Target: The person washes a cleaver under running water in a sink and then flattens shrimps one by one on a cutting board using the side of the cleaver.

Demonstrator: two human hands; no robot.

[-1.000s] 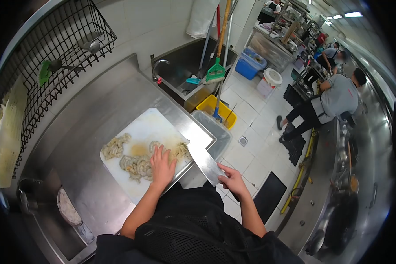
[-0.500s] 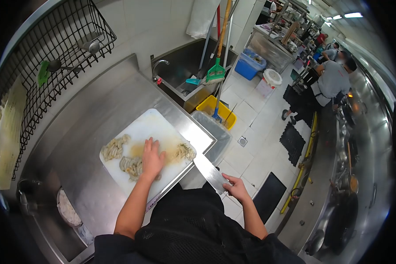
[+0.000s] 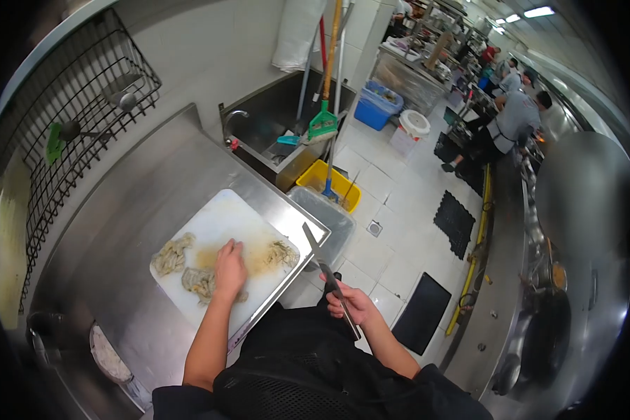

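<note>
On the white cutting board [image 3: 234, 206] lie a pile of peeled shrimp [image 3: 172, 255] at the left and a second shrimp pile [image 3: 198, 283] in the middle. Small pale scraps [image 3: 281, 254] sit near the board's right corner, with a brownish wet stain beside them. My left hand [image 3: 230, 270] rests against the middle pile, fingers drawn together; what is under them is hidden. My right hand [image 3: 351, 306] grips a broad-bladed knife [image 3: 318, 253] off the board's right edge, the blade turned nearly edge-on to me.
The board lies on a steel counter [image 3: 143, 203]. Behind it are a steel sink [image 3: 259, 133] with brooms, a yellow bin [image 3: 339, 183] and a clear tub [image 3: 322, 218]. A wire rack [image 3: 84, 105] hangs at left. Co-workers [image 3: 518, 115] stand along the stove line at right.
My left hand's spread fingers have drawn together over the shrimp. The knife has turned from showing its flat side to nearly edge-on, its tip pointing up. Another co-worker shows at the back.
</note>
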